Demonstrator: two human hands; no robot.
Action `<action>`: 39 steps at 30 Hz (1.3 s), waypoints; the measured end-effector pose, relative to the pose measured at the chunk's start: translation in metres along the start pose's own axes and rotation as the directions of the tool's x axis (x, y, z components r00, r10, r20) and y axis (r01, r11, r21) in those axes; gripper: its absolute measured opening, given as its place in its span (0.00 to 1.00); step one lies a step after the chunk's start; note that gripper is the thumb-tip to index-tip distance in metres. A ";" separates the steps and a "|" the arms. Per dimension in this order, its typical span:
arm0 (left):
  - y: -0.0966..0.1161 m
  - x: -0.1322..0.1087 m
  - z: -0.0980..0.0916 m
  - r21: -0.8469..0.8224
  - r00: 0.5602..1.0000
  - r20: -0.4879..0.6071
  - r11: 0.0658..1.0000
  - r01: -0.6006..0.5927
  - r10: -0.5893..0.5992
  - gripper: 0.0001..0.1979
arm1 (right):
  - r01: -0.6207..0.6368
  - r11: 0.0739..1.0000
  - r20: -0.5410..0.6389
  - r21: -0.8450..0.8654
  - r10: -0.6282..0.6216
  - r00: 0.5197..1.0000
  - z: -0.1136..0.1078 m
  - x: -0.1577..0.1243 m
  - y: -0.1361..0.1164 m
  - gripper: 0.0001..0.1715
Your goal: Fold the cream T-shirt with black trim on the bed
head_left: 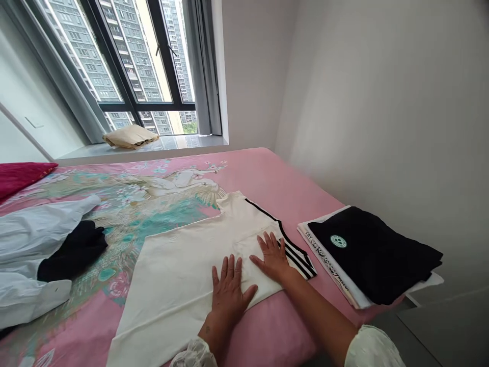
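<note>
A cream T-shirt (179,265) with black stripes along its shoulder and sleeve lies spread on the pink bed, its collar side to the right. My left hand (229,290) rests flat on the shirt's lower middle, fingers apart. Closer to the striped sleeve, my right hand (273,257) presses flat on the cloth with its fingers spread. Neither hand grips anything. The part of the shirt under both palms is hidden.
Folded clothes with a black garment (374,250) on top are stacked at the bed's right edge. White clothing (42,229) and a black cloth (76,250) lie at left. Beyond the patterned bedsheet (290,178), a beige bundle (130,136) sits on the windowsill.
</note>
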State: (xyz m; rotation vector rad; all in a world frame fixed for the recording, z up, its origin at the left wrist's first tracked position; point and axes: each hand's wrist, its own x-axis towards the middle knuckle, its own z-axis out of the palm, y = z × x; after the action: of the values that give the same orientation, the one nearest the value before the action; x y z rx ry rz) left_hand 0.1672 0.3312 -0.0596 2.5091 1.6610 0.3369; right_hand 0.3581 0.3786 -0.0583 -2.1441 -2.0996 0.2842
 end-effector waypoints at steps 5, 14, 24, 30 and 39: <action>-0.004 -0.014 -0.017 -0.030 0.999 0.047 0.999 -0.014 0.016 0.37 | -0.046 0.998 -0.030 -0.038 0.045 0.999 0.001 -0.012 -0.006 0.47; -0.119 -0.128 -0.057 0.213 0.949 0.071 0.934 0.287 -0.307 0.35 | 0.080 0.994 0.004 -0.076 -0.080 0.997 0.004 -0.064 0.013 0.44; -0.137 -0.144 -0.067 0.296 0.920 0.093 0.893 0.338 -0.380 0.35 | 0.179 0.983 0.099 0.030 -0.181 0.978 -0.007 -0.068 -0.039 0.40; -0.132 -0.129 -0.066 0.299 0.927 0.093 0.898 0.322 -0.363 0.34 | 0.182 0.979 0.019 0.095 -0.185 0.983 -0.012 -0.045 -0.052 0.38; -0.116 -0.117 -0.041 0.285 0.960 0.085 0.930 0.235 -0.268 0.35 | 0.167 0.847 -0.101 0.504 -0.134 0.986 -0.014 -0.047 -0.054 0.31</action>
State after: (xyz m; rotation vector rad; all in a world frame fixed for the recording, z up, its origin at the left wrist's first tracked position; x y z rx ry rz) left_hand 0.0098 0.2685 -0.0592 2.3880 2.0699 -0.0770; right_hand 0.3082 0.3339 -0.0302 -1.6469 -1.8690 0.6645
